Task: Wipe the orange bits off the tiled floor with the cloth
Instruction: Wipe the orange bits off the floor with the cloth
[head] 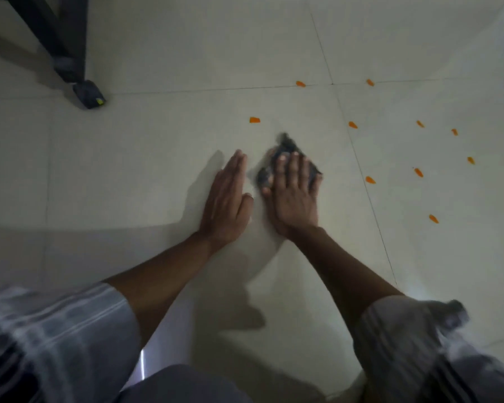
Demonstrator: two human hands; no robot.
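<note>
The right hand [293, 193] pressed its spread fingers [294, 167] flat on a dark crumpled cloth [285, 146], pinning it to the pale tiled floor [163, 135]. Just beside it, the left hand [227, 199] lay palm down on bare tile, fingers [237, 164] straight and together, holding nothing. Orange bits dotted the floor beyond and right of the fingers: the nearest [254, 120] lay just past the cloth, another [370, 180] to its right. A dark furniture leg [89, 94] stood well left.
</note>
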